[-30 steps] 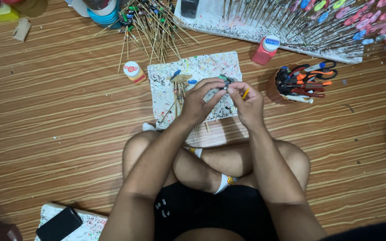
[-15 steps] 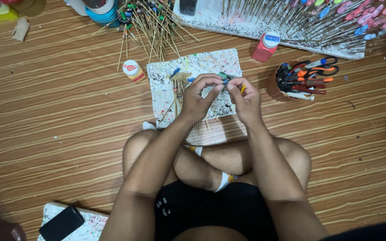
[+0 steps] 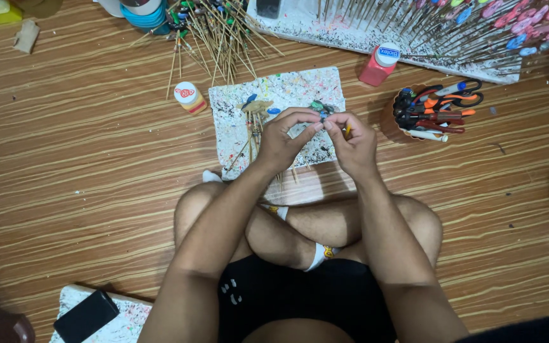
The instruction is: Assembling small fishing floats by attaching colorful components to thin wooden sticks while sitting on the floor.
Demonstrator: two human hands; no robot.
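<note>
Small piece: a tiny greenish-grey bit (image 3: pixel 318 108) sits pinched between the fingertips of both hands, above the upper right part of the speckled board (image 3: pixel 274 95); too small to tell what it is.
Left hand: the left hand (image 3: pixel 284 136) closes on the piece from its 8 o'clock side, thumb and forefinger curled up to it.
Right hand: the right hand (image 3: pixel 354 143) meets it from 4 o'clock, fingertips touching those of the left; a thin yellow stick (image 3: pixel 347 130) shows between its fingers, long axis running roughly 12 to 6.
Which is nearer: both hands are clamped together on the piece, neither clearly closer.
Board: white, paint-spattered, lying flat on the floor just beyond the crossed legs, with a few sticks and blue bits on its left half.
Loose sticks: a scatter of bamboo sticks (image 3: pixel 217 38) lies at 11 o'clock from the piece, well apart.
Glue bottles: a small yellow one (image 3: pixel 189 97) at 9 o'clock, a red one (image 3: pixel 377 63) at 1 o'clock.
Tool cup: a cup of scissors and pens (image 3: pixel 430 114) stands at 3 o'clock, near the right hand.
Rack: a white slab stuck with finished sticks (image 3: pixel 452 38) spreads at 1 to 2 o'clock.
</note>
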